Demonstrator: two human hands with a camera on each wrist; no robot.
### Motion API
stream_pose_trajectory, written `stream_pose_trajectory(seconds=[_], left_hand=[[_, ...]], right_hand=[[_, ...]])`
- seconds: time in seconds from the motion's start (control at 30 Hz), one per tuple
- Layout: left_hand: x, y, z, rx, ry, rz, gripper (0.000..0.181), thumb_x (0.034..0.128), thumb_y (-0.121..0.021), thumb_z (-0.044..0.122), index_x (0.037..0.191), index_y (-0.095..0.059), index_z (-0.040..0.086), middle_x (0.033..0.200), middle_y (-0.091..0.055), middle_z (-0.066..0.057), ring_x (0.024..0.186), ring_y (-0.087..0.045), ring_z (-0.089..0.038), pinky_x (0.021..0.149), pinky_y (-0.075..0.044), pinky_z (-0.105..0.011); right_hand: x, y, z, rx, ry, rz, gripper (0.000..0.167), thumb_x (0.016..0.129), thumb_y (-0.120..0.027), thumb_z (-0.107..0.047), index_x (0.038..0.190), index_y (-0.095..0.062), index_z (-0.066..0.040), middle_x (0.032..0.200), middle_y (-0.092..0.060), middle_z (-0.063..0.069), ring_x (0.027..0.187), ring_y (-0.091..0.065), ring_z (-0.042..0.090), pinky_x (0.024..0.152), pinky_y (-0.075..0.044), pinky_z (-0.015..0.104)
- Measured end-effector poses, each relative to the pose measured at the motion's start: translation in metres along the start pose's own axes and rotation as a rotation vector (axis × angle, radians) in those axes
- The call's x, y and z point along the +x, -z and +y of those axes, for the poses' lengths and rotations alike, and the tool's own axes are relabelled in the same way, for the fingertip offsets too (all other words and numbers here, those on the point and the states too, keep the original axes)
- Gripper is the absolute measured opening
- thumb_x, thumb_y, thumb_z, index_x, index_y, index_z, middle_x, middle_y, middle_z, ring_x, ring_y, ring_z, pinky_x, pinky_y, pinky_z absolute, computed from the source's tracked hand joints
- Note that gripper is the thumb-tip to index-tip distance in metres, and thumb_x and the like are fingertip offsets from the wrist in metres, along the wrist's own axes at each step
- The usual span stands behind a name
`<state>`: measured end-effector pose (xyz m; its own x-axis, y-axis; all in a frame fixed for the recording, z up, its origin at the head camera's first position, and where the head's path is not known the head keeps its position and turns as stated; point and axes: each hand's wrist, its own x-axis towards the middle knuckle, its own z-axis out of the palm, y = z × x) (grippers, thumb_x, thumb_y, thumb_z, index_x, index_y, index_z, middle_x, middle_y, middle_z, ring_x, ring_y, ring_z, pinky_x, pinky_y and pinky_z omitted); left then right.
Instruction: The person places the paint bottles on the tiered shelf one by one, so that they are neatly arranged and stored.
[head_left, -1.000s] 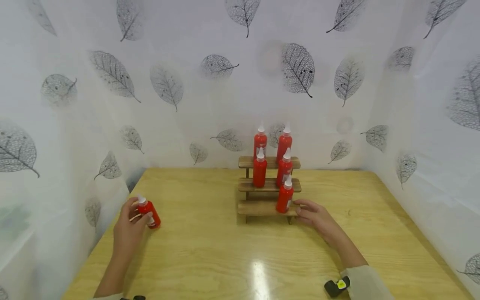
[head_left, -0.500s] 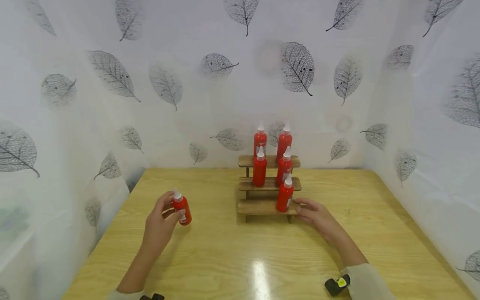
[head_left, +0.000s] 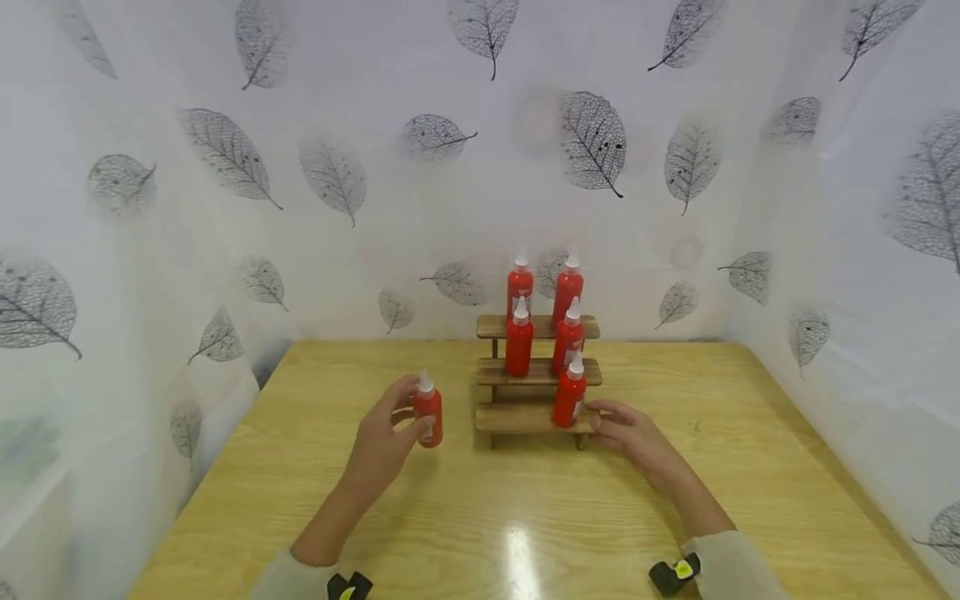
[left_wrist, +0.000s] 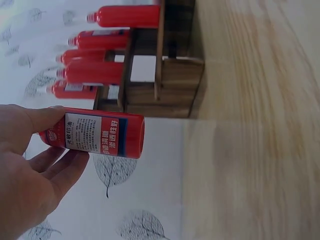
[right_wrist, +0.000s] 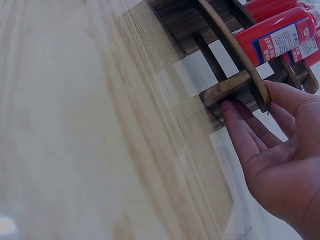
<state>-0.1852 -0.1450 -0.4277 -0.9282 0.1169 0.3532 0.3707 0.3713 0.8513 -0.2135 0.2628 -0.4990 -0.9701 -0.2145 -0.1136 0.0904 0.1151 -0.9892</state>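
My left hand (head_left: 378,446) holds a red ink bottle (head_left: 430,405) between thumb and fingers, above the table and left of the wooden tiered rack (head_left: 513,416). The bottle has a white pointed cap and is nearly upright. In the left wrist view its printed label (left_wrist: 85,132) faces the camera. My right hand (head_left: 637,442) grips the right end of the rack's lowest tier. In the right wrist view the thumb lies against the plank (right_wrist: 260,87), with fingers at the support below. One red bottle (head_left: 570,400) stands at the right of that tier, with bare plank beside it.
Two red bottles, left (head_left: 519,346) and right (head_left: 568,343), stand on the middle tier. Two more, left (head_left: 520,283) and right (head_left: 568,290), stand on the top tier. A leaf-patterned curtain (head_left: 375,250) surrounds the light wooden table (head_left: 450,533).
My left hand has carried its ink bottle rightward across the table towards the rack, and the bottle has become more upright. The right hand and the rack have stayed in place.
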Motion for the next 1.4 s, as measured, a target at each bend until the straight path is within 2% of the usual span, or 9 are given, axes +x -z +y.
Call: stream_pose_trajectory(seconds=[0.23, 0.53, 0.7, 0.97, 1.4], left_hand=[[0.018, -0.027, 0.012, -0.043, -0.043, -0.061, 0.055, 0.0892, -0.075, 0.006, 0.138, -0.056, 0.023, 0.128, -0.065, -0.003, 0.114, -0.064, -0.022, 0.098, -0.055, -0.043], [0.036, -0.057, 0.018, -0.064, -0.12, -0.087, 0.058, 0.0874, -0.076, 0.004, 0.139, -0.056, 0.02, 0.125, -0.067, -0.004, 0.111, -0.065, -0.021, 0.096, -0.057, -0.041], [0.043, -0.071, 0.02, -0.07, -0.137, -0.094, 0.056, 0.0884, -0.076, 0.005, 0.139, -0.055, 0.017, 0.124, -0.067, -0.004, 0.11, -0.065, -0.021, 0.095, -0.057, -0.04], [0.053, -0.09, 0.02, -0.099, -0.11, -0.118, 0.055, 0.0905, -0.074, 0.008, 0.14, -0.054, 0.02, 0.127, -0.065, -0.005, 0.113, -0.064, -0.021, 0.095, -0.058, -0.041], [0.055, -0.106, 0.017, -0.056, -0.108, -0.139, 0.056, 0.0923, -0.073, 0.008, 0.143, -0.051, 0.019, 0.128, -0.065, -0.004, 0.108, -0.064, -0.019, 0.093, -0.058, -0.038]], right_hand=[[-0.002, 0.002, -0.001, -0.015, -0.006, 0.018, 0.057, 0.101, -0.063, -0.027, 0.147, -0.045, 0.0, 0.153, -0.04, 0.024, 0.12, -0.063, 0.024, 0.102, -0.054, 0.036], [-0.004, 0.002, -0.001, -0.007, 0.0, 0.021, 0.057, 0.1, -0.063, -0.027, 0.146, -0.045, 0.001, 0.149, -0.045, 0.025, 0.119, -0.064, 0.024, 0.101, -0.054, 0.036], [-0.004, 0.0, 0.0, -0.006, 0.0, 0.02, 0.056, 0.1, -0.063, -0.027, 0.146, -0.046, 0.001, 0.148, -0.046, 0.025, 0.118, -0.064, 0.021, 0.101, -0.055, 0.035], [-0.003, -0.003, -0.001, -0.007, 0.001, 0.018, 0.056, 0.1, -0.063, -0.027, 0.146, -0.047, 0.0, 0.148, -0.046, 0.024, 0.117, -0.065, 0.022, 0.1, -0.055, 0.035], [-0.003, -0.006, -0.001, 0.0, -0.001, 0.017, 0.056, 0.1, -0.064, -0.026, 0.146, -0.047, 0.001, 0.147, -0.047, 0.025, 0.118, -0.064, 0.024, 0.102, -0.054, 0.036]])
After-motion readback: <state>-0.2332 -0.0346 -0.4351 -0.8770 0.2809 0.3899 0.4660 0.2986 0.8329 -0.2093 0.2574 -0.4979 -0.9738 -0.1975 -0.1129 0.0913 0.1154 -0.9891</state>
